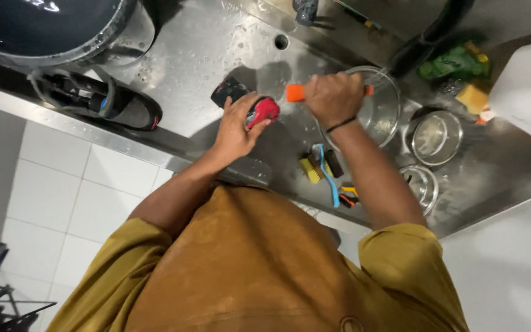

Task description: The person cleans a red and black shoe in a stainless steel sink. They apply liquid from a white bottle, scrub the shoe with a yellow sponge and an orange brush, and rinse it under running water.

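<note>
Shoe [254, 108] gripped in left hand [236, 126]; right hand [333, 97] holds orange brush [296, 93] beside it.

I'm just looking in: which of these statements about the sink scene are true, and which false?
1. The left hand holds a red and black shoe. True.
2. The right hand grips a blue-handled tool. False: the brush handle is orange.
3. A second dark shoe lies on the steel counter. True.
4. The glass bowl is stacked on the person's lap. False: it sits on the counter.
</note>
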